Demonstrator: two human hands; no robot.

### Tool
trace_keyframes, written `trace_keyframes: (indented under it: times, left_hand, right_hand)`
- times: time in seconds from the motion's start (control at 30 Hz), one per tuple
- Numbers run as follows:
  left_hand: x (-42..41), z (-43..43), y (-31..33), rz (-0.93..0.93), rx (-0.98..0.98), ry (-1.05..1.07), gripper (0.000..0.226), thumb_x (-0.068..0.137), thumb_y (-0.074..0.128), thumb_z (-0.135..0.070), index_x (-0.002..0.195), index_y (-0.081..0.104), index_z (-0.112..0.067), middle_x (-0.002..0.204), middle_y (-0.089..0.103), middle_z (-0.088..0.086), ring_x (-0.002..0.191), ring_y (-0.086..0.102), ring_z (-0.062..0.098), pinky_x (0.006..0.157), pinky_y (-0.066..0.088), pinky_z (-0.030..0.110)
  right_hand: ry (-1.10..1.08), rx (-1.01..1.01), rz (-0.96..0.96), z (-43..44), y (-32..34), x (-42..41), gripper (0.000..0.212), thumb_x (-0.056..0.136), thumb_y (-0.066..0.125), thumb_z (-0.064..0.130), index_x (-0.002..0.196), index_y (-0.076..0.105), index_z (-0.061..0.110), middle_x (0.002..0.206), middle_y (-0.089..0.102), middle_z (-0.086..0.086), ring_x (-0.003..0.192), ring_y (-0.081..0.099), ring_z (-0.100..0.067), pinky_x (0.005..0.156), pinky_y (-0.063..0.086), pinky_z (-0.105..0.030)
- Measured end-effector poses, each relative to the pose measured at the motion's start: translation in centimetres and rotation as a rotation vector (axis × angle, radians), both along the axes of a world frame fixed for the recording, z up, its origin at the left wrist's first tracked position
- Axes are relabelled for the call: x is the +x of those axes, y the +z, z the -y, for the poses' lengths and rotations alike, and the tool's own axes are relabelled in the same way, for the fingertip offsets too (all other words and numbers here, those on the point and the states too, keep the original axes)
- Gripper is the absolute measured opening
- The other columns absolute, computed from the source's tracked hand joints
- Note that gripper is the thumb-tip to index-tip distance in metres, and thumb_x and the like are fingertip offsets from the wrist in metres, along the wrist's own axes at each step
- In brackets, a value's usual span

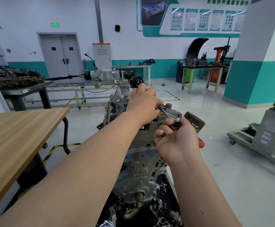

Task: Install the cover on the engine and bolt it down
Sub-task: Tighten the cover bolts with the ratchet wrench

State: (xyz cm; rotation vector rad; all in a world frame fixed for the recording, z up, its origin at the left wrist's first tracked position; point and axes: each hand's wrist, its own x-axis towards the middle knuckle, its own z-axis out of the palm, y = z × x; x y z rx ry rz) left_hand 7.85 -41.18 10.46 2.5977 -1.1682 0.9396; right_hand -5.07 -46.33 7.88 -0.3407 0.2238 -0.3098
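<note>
1. One engine (138, 169) stands right below you, its long axis running away from you. The cover (169, 110) looks to be the pale casting at its top far end.
2. Your left hand (143, 102) is the farther of the two, curled round the far tip of the tool on the casting.
3. Your right hand (177, 140) is nearer and grips the ratchet head.
4. One ratchet (165, 113) slants from the right hand up and leftward to the left.
5. The bolt is hidden, so you cannot count any.
</note>
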Motion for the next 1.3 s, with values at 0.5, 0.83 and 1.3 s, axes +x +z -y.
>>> trace_keyframes:
  times: [0.5,0.83,1.3]
  left_hand:
    - [-0.3,0.2,1.0,-0.125,0.049,0.012,0.029,0.089,0.054,-0.045,0.116,0.064,-0.043,0.092,0.039,-0.008,0.095,0.024,0.018,0.082,0.022,0.036]
    - [-0.6,-0.1,0.7,-0.114,0.005,-0.008,0.022,0.088,0.057,-0.035,0.109,0.065,-0.037,0.085,0.033,-0.008,0.091,0.017,0.014,0.085,0.027,0.037]
    - [0.3,0.2,-0.5,0.041,-0.068,0.009,0.027,0.082,0.060,-0.044,0.106,0.068,-0.035,0.099,0.048,-0.006,0.097,0.028,0.020,0.084,0.024,0.036]
  right_hand:
    - [-0.224,-1.344,-0.391,2.1,1.3,-0.6,0.030,0.096,0.043,0.030,0.074,0.049,0.012,0.060,0.051,-0.004,0.048,0.043,-0.019,0.051,0.039,-0.029]
    - [-0.375,-2.112,-0.462,2.5,1.1,0.4,0.024,0.098,0.036,0.038,0.096,0.043,0.015,0.076,0.052,0.000,0.071,0.050,-0.023,0.057,0.036,-0.034]
    - [0.017,-0.173,0.049,0.0,-0.1,-0.1,0.033,0.103,0.037,0.038,0.091,0.055,0.013,0.059,0.048,0.002,0.036,0.030,-0.010,0.040,0.037,-0.020]
